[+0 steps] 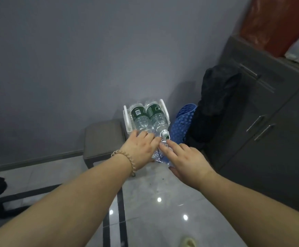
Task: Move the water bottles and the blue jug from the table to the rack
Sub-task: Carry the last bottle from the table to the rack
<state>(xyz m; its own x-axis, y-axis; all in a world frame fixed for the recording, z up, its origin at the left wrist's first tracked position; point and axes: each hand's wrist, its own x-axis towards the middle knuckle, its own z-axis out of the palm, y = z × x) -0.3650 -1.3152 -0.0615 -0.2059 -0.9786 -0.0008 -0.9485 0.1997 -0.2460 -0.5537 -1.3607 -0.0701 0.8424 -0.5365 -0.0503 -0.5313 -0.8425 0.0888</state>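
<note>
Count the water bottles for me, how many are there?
2 for sure, lying side by side in the white rack: the left bottle and the right bottle. Crinkly clear plastic just below them, partly hidden, may be more bottles.

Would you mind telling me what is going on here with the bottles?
A person is loading a white plastic rack on the floor by the grey wall. Two clear plastic water bottles with green labels already lie side by side on it. The left hand touches their necks; the right hand has straight fingers resting on more clear plastic lower down.
</note>
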